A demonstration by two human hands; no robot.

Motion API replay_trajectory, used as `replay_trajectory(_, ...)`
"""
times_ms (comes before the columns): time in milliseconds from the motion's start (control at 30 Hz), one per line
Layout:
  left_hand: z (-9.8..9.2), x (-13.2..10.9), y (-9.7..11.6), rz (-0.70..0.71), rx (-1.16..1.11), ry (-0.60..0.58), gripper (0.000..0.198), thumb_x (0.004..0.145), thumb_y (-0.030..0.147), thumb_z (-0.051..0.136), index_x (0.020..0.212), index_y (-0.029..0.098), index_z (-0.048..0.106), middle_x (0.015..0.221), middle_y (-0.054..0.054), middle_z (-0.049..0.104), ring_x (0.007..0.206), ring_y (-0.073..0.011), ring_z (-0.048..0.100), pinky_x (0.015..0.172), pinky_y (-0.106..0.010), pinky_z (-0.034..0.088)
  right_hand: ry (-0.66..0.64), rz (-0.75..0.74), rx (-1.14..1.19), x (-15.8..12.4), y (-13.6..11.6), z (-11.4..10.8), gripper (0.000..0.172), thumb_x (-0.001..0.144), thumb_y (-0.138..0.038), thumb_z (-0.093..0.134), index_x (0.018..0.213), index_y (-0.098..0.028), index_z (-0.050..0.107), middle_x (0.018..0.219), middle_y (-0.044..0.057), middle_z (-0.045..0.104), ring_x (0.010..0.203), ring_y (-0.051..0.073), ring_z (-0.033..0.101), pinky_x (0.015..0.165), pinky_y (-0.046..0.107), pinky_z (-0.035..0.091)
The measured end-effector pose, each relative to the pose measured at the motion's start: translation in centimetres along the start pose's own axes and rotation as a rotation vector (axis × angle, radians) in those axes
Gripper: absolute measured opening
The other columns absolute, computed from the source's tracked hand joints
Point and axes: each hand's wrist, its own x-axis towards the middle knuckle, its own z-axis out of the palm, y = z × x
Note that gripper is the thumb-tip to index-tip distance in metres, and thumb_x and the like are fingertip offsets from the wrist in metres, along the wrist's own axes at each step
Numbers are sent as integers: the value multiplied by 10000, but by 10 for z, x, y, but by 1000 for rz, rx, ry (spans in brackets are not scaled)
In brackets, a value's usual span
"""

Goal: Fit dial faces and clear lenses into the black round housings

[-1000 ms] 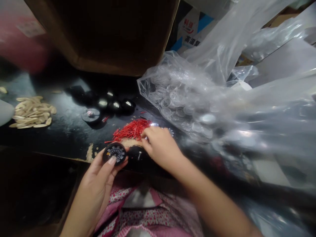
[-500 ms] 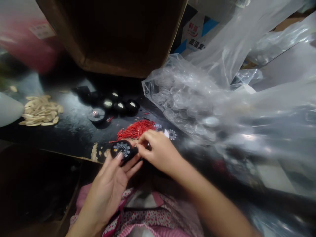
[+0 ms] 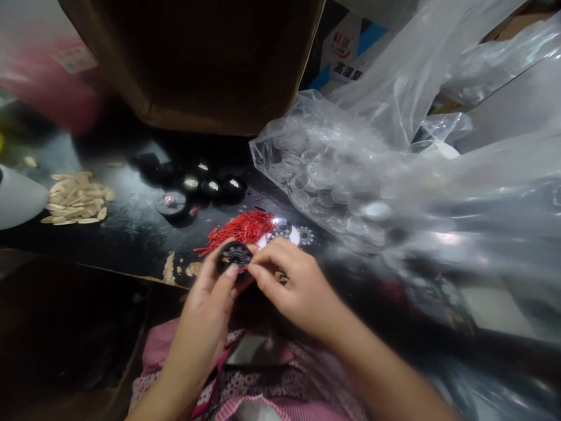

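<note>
My left hand [image 3: 213, 292] is closed around a small round black dial gauge [image 3: 235, 252], its thumb on the near rim and its marked face turned up. At that near side, the thumb and forefinger of my right hand [image 3: 293, 280] pinch a thin red pointer [image 3: 242, 269] whose tip lies over the dial. Whether the pointer is attached cannot be made out. Just beyond both hands lies a heap of red pointers [image 3: 243, 227]. Printed dial discs [image 3: 305, 235] and a white piece lie beside the heap, partly covered by my right hand.
Several black round cases [image 3: 211, 188] stand behind the heap, with a round silvery-topped part [image 3: 170, 203] nearby. Pale seeds [image 3: 79, 199] are piled at the left. A clear plastic bag [image 3: 324, 181] of transparent discs fills the right, and a cardboard box [image 3: 197, 123] stands at the back.
The dial gauge and my left hand have shifted right and slightly away from me. A red pointer now shows between my right fingertips, and more of the white piece is uncovered.
</note>
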Motion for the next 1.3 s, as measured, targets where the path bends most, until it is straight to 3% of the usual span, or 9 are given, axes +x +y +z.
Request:
replay_trajectory(300, -7, -4, -12, 136, 228, -164, 292, 864, 339, 646, 1153, 305, 637, 1235, 14, 673, 1230, -198, 568, 1083, -306, 382, -41, 88, 9, -2, -4, -4, 138, 905, -167, 568, 769, -188, 574, 789, -11, 610, 753, 133, 559, 701, 262, 384)
replay_trajectory(533, -3, -12, -3, 258, 486, -42, 235, 802, 316, 675, 1027, 249, 668, 1060, -16, 728, 1004, -230, 675, 917, -311, 496, -22, 118, 36, -8, -9, 0, 191, 892, -122, 571, 724, -198, 520, 805, -11, 633, 761, 136, 568, 704, 256, 397)
replay_trajectory(700, 1, -15, 2, 323, 521, -12, 196, 794, 295, 673, 985, 252, 689, 1056, -21, 749, 1005, -243, 686, 925, -320, 503, -4, 163, 47, -13, -11, 4, 236, 899, -142, 566, 681, -200, 494, 716, -33, 612, 665, 119, 542, 653, 252, 385)
replay_trajectory(833, -9, -7, -2, 154, 398, -127, 297, 796, 358, 690, 1078, 264, 698, 1154, -35, 727, 1082, -264, 666, 943, -345, 512, -10, 165, 16, -11, -9, -1, 235, 869, -173, 597, 648, -201, 519, 664, -39, 594, 613, 114, 525, 626, 251, 387)
replay_trajectory(933, -18, 1, -4, -5, 269, -163, 458, 777, 379, 721, 1223, 307, 647, 1312, -28, 655, 1225, -273, 586, 993, -349, 490, 18, 37, -70, -9, -5, -4, 45, 864, -169, 593, 845, -190, 628, 819, 11, 657, 740, 145, 576, 713, 273, 425)
replay_trajectory(1000, -20, 3, -3, -43, 268, -169, 519, 754, 392, 745, 1254, 308, 634, 1381, -32, 607, 1289, -288, 529, 1028, -360, 466, 9, -66, -172, -7, -1, -3, 119, 883, -158, 560, 973, -171, 639, 905, 48, 674, 832, 172, 588, 781, 303, 425)
replay_trajectory(1067, -17, 3, 0, -59, 285, -185, 515, 742, 421, 752, 1228, 281, 657, 1396, -50, 594, 1312, -306, 503, 1038, -375, 460, -8, -130, -297, -5, 1, -1, 129, 905, -159, 513, 940, -164, 637, 891, 63, 675, 847, 189, 581, 793, 322, 411)
replay_trajectory(1233, -2, -7, -1, -215, 149, 13, 504, 656, 484, 793, 1106, 269, 719, 1256, -45, 695, 1197, -316, 607, 857, -310, 590, -17, -117, -400, 1, -4, 3, 158, 896, -170, 454, 864, -164, 609, 820, 55, 660, 799, 183, 578, 786, 309, 420)
replay_trajectory(1300, -6, -9, -8, -205, 162, -17, 438, 729, 510, 725, 1127, 331, 706, 1245, -1, 702, 1188, -296, 616, 796, -271, 612, -31, -35, -349, 4, -8, 0, 121, 888, -186, 488, 857, -167, 604, 816, 32, 664, 776, 160, 589, 776, 277, 436)
